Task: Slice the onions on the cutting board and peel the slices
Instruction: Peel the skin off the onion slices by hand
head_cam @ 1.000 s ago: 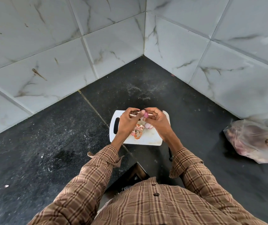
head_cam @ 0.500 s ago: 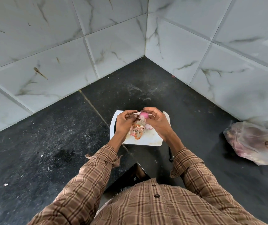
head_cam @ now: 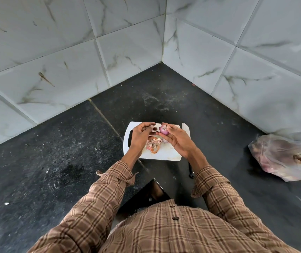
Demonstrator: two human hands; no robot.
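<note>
Right hand (head_cam: 177, 140) grips a purple onion (head_cam: 164, 130) at the fingertips, above the far edge of the white board (head_cam: 169, 154). Left hand (head_cam: 140, 134) is loosely curled beside it, holding nothing visible. Peels (head_cam: 153, 144) lie on the board. Bag (head_cam: 284, 157) sits well apart on the dark desk (head_cam: 54, 152).

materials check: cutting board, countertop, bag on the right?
Cutting board: looks like white plastic, smooth and matte, thin with rounded corners and a cut-out handle slot. Countertop: probably polished dark stone such as granite, black with fine pale speckles and a visible seam. Bag: thin translucent plastic film, crinkled and glossy, with the contents showing through.
</note>
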